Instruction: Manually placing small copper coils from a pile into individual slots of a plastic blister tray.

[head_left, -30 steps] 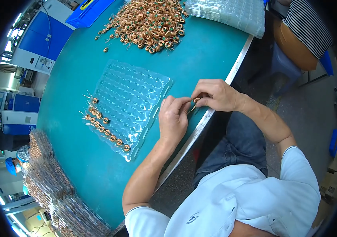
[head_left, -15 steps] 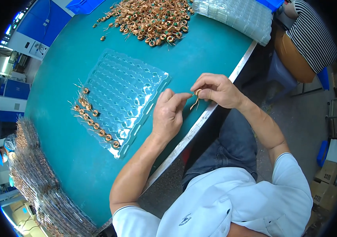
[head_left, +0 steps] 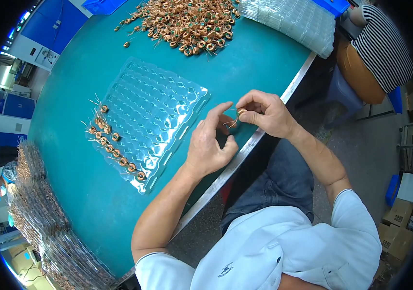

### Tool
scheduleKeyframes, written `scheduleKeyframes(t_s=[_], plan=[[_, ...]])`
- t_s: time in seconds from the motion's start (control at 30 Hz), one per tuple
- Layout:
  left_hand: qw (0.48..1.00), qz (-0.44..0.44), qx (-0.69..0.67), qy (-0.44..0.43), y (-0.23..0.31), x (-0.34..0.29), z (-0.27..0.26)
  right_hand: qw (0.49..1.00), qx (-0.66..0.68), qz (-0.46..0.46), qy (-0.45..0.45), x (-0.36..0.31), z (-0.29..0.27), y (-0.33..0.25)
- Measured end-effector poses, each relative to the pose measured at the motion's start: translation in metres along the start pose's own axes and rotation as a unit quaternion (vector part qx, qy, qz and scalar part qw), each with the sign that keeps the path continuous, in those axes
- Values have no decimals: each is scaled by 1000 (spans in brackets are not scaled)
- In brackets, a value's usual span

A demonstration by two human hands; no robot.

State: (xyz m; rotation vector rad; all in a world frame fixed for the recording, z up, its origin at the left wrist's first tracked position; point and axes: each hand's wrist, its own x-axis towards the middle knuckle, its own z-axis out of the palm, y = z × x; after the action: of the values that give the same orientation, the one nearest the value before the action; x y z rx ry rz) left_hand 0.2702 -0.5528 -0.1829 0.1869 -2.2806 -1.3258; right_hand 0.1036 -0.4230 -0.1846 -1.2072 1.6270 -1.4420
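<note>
Pinched between the thumb and fingers of my right hand (head_left: 264, 113) is a small copper-wound ring coil (head_left: 241, 112), its thin wire leads hanging toward the left. My left hand (head_left: 211, 137) is beside those leads, thumb and fingers spread apart, with nothing seen in its grasp. To the left of it lies a clear plastic tray (head_left: 153, 101) with rows of pockets. Several ring coils (head_left: 116, 153) sit along the tray's left side, their wire ends sticking outward.
A large heap of ring coils (head_left: 187, 24) covers the far part of the green table (head_left: 81, 193). Stacked clear trays (head_left: 288, 24) stand at the far right, and filled tray stacks (head_left: 66, 241) at the near left. Another person (head_left: 380, 53) sits beyond the table's right edge.
My left hand's fingers have parted from the pinch near the coil's leads and spread. The right hand keeps hold of the coil, whose leads now point further left.
</note>
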Motion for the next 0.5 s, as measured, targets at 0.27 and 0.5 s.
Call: scheduleKeyframes(t_s=[0.27,0.5], plan=[[998,-30,42,48,-8,1,5,990,-118,-67,-31,1,-2,-9],[994,-37,71,74,-6,5,8,994,-94,-56,-19,1,-2,-9]])
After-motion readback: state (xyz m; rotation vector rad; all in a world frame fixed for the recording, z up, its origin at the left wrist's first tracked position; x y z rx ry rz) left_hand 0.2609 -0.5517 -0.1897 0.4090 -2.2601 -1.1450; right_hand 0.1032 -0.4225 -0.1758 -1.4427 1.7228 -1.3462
